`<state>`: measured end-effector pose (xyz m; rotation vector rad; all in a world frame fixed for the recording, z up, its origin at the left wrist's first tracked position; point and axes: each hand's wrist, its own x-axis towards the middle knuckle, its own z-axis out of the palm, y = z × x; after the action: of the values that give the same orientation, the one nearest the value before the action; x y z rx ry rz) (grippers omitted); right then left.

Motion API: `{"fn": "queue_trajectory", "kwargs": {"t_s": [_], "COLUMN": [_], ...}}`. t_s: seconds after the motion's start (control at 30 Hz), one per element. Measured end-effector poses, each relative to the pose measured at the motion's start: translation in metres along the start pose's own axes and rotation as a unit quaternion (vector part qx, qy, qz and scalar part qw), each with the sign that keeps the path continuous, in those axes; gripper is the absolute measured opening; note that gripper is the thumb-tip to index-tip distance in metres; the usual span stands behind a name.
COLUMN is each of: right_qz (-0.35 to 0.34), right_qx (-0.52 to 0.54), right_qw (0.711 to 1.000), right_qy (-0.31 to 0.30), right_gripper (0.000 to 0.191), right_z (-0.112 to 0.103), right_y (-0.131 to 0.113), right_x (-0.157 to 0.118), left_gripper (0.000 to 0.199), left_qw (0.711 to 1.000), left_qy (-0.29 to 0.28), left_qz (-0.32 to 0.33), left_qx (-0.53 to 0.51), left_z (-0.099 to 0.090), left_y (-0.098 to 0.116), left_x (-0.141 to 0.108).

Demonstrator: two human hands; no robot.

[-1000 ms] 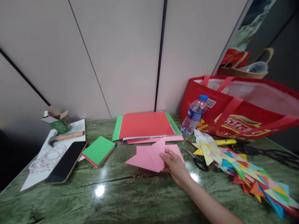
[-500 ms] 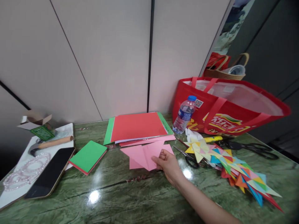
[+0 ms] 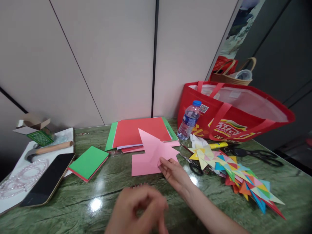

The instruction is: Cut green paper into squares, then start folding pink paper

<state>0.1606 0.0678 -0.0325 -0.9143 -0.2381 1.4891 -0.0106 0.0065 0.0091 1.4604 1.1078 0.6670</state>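
My right hand (image 3: 174, 174) pinches a sheet of pink paper (image 3: 148, 159) by its right side, thumb on top. The folded sheet has a pointed flap standing up in front of the stack and a square corner at lower left; its right edge is partly behind my fingers. In the near foreground my left hand (image 3: 140, 209) is blurred and apart from the sheet. Its fingers curl loosely, with a gap between them and the thumb, and I see nothing in it. Behind the pink sheet lies a stack of red, pink and green paper (image 3: 129, 131).
Green and red paper squares (image 3: 90, 162) lie at left, near a phone (image 3: 47, 182), bead strings (image 3: 26, 177), a wooden-handled tool (image 3: 55, 148) and a small box (image 3: 40, 135). At right are a bottle (image 3: 188, 122), scissors (image 3: 196, 168), folded paper pieces (image 3: 243, 177) and a red bag (image 3: 219, 113).
My left hand has come into view at the bottom middle. In my right hand the pink paper has turned, with one point now upward. The view has shifted slightly.
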Motion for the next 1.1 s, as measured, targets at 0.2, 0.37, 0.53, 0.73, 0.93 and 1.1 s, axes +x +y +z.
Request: {"fn": "queue_trajectory", "kwargs": {"t_s": [0.2,0.37,0.53,0.73,0.93,1.1], "right_qz": [0.061,-0.001,-0.049,-0.062,-0.077,-0.049], "right_qx": [0.047,0.000,-0.027,-0.095,-0.141,-0.171], "right_qw": [0.997,1.000,0.998,0.993,0.986,0.984], "right_qy": [0.003,-0.013,0.001,0.011,0.036,0.014], "right_gripper": [0.031,0.033,0.035,0.036,0.030,0.032], "right_z": [0.003,0.004,0.006,0.005,0.003,0.002], "right_y": [0.010,0.017,0.024,0.028,0.027,0.025], "right_x": [-0.007,-0.010,-0.014,-0.013,-0.011,-0.009], "left_gripper": [0.023,0.033,0.034,0.032,0.031,0.031], "left_qw": [0.998,0.972,0.964,0.964,0.960,0.949], "left_qy": [0.022,0.069,0.141,0.166,0.159,0.155], "left_qz": [-0.030,-0.055,-0.078,-0.078,-0.079,-0.104], "left_qx": [-0.041,-0.216,-0.212,-0.190,-0.218,-0.254], "left_z": [0.012,0.016,0.017,0.015,0.015,0.014], "left_y": [-0.006,-0.010,-0.011,-0.016,-0.016,-0.012], "left_x": [0.071,0.071,0.072,0.075,0.075,0.075]}}
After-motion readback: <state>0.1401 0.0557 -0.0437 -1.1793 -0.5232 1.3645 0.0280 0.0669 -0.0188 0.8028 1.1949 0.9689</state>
